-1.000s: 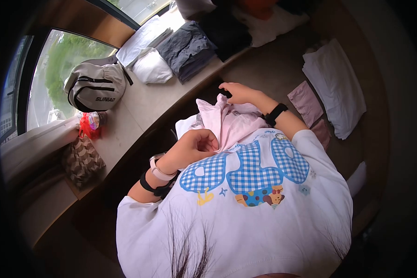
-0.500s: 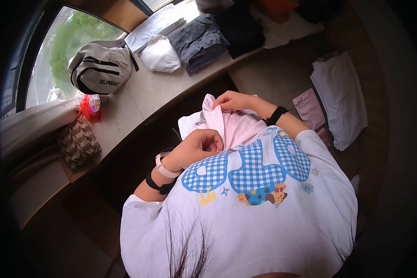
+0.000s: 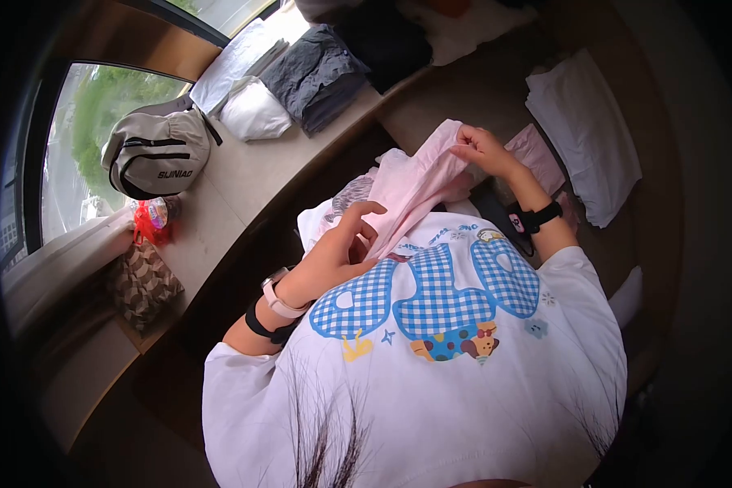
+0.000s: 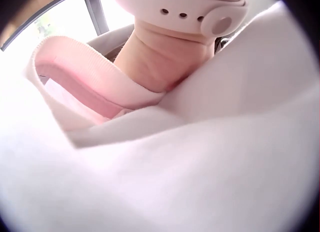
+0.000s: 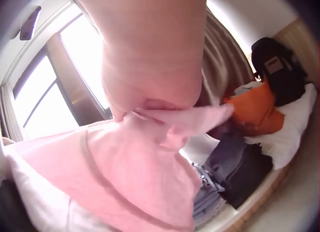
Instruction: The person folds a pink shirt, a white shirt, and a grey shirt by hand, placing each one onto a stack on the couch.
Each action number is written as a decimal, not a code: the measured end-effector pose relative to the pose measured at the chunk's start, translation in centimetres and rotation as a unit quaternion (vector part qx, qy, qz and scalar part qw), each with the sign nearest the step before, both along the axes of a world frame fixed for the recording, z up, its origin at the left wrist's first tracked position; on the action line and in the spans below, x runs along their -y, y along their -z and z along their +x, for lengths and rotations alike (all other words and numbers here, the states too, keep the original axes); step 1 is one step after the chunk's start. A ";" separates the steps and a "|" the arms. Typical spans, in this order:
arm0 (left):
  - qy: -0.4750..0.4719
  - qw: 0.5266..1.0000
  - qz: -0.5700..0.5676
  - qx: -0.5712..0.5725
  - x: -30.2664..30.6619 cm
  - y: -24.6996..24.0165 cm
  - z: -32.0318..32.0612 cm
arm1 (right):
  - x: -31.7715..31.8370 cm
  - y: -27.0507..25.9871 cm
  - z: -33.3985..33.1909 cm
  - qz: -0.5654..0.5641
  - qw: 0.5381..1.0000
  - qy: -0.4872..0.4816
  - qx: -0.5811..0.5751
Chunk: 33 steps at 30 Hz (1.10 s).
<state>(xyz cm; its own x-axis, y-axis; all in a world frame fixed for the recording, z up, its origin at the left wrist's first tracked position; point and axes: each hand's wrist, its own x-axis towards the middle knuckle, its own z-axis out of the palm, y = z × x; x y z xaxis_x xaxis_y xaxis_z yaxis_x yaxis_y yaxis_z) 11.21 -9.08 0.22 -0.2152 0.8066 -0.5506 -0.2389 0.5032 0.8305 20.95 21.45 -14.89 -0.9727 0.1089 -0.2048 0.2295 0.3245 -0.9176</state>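
Note:
A light pink garment (image 3: pixel 419 183) lies bunched in front of the white printed shirt (image 3: pixel 439 325) that the person wears. My right hand (image 3: pixel 484 152) pinches its upper edge and draws it up and outward. In the right wrist view the pink cloth (image 5: pixel 140 172) spreads below the hand, with a seam across it. Beside the near left part of the garment is my left hand (image 3: pixel 342 244), its thumb and fingers spread apart. A pink ribbed band (image 4: pixel 75 62) shows by the left wrist, and white cloth (image 4: pixel 150 182) hides the left fingers in that view.
Along the windowsill ledge stand a grey backpack (image 3: pixel 159 150), a white bundle (image 3: pixel 254 110) and folded dark grey clothes (image 3: pixel 317 77). A red bag (image 3: pixel 150 221) sits near the curtain. To the right lie white folded cloth (image 3: pixel 586 134) and a pink folded piece (image 3: pixel 537 154).
My right hand reached in, took hold of the pink garment's edge and pulled it up and to the right. My left fingers have spread apart from their earlier pinch.

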 end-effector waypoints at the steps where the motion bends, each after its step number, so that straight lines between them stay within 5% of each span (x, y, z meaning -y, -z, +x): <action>1: 0.020 1.000 -0.005 0.000 -0.4 -0.4 -0.2 | 0.0 0.4 1.0 -0.040 0.999 0.007 0.031; 4: 0.163 0.970 0.111 -0.142 -1.0 1.2 -1.0 | 0.3 1.5 2.6 -0.080 0.995 -0.022 0.049; 10: 0.149 0.976 0.026 -0.156 -2.9 0.7 -0.6 | 1.8 7.0 4.1 -0.220 0.967 -0.065 0.109; 14: 0.153 0.970 0.003 -0.191 -3.2 1.3 -0.1 | 3.1 10.1 3.1 -0.143 0.984 -0.031 0.103; 18: 0.151 0.968 -0.016 -0.200 -3.5 1.0 0.6 | 3.3 11.3 1.0 -0.052 0.994 0.043 0.082; 21: 0.177 0.963 0.003 -0.206 -3.3 1.5 0.8 | 2.8 9.5 -2.3 0.035 0.979 0.194 0.046; 24: 0.176 0.963 0.048 -0.197 -3.0 1.4 1.3 | 3.7 8.2 -5.2 -0.042 0.961 0.263 0.067; 25: 0.170 0.964 0.066 -0.192 -2.9 1.3 1.4 | 4.0 9.4 -5.9 0.001 0.969 0.238 0.064; 29: 0.205 0.959 0.065 -0.184 -2.7 1.7 1.3 | 6.6 14.0 -5.9 -0.115 0.979 0.158 0.066; 30: 0.175 0.963 0.085 -0.189 -2.5 2.2 1.7 | 7.4 13.6 -5.8 -0.229 0.958 0.148 0.089; 33: 0.142 0.965 0.089 -0.203 -2.1 2.8 1.9 | 8.5 14.3 -5.7 -0.183 0.973 0.069 0.126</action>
<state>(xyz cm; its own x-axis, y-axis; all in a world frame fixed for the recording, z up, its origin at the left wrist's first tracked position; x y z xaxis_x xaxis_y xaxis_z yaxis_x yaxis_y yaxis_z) 13.11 -6.97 -2.55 -0.1410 0.9384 -0.3156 0.2504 0.3422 0.9056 15.25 12.99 -29.18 -0.8675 0.1103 -0.4851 0.4810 -0.0624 -0.8745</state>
